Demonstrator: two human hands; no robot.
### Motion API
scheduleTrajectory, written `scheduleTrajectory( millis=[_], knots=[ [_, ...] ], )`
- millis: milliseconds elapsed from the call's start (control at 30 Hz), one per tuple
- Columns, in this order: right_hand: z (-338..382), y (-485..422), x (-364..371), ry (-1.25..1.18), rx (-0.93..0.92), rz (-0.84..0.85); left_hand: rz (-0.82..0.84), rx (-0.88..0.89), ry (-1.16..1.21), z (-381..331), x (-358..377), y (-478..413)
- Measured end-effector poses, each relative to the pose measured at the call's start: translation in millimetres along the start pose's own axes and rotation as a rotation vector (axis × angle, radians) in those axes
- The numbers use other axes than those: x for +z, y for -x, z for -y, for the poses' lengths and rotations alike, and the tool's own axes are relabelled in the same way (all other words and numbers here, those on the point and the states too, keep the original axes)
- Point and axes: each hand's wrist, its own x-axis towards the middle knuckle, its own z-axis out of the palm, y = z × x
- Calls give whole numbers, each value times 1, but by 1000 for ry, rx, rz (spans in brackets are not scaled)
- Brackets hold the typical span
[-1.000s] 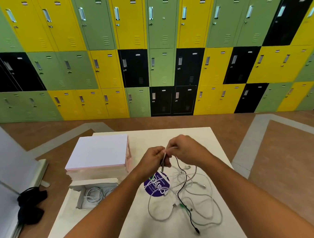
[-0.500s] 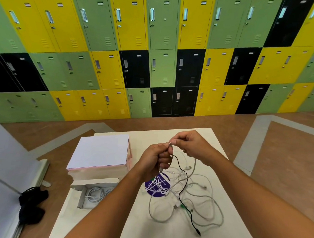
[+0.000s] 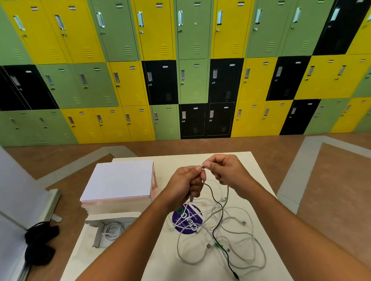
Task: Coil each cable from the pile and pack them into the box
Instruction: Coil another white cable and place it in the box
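Observation:
A tangled pile of white and grey cables (image 3: 225, 240) lies on the white table (image 3: 167, 272), with one black cable (image 3: 216, 231) running through it. My left hand (image 3: 185, 185) and my right hand (image 3: 225, 171) are held above the pile, fingertips nearly touching. Both pinch the same grey cable (image 3: 226, 196) near its end, and a loop hangs down from my right hand into the pile. A connector dangles below my left fist. The open white box (image 3: 112, 230) sits at the table's left, with a coiled white cable inside.
A white lid or flat box (image 3: 120, 180) rests behind the open box. A round purple sticker (image 3: 187, 219) lies under the cables. A black cloth item (image 3: 40, 242) lies on the floor at left beside a grey panel. Coloured lockers fill the far wall.
Both hands have risen a little above the pile and come closer together. The grey cable has been drawn up between them, and the connector now hangs lower under my left fist.

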Motion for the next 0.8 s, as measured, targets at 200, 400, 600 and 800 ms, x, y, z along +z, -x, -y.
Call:
scheduleTrajectory(
  millis=[200, 400, 600, 800],
  knots=[
    [5, -4, -3, 1, -9, 51, -14, -40, 58, 1, -2, -2],
    [-2, -1, -3, -68, 28, 96, -28, 1, 76, -1, -3, -3],
    [-23, 6, 10, -193, 98, 92, -65, 42, 425, -17, 2, -7],
    [-44, 20, 36, -130, 164, 140, -233, 191, 495, -20, -3, -21]
  ],
)
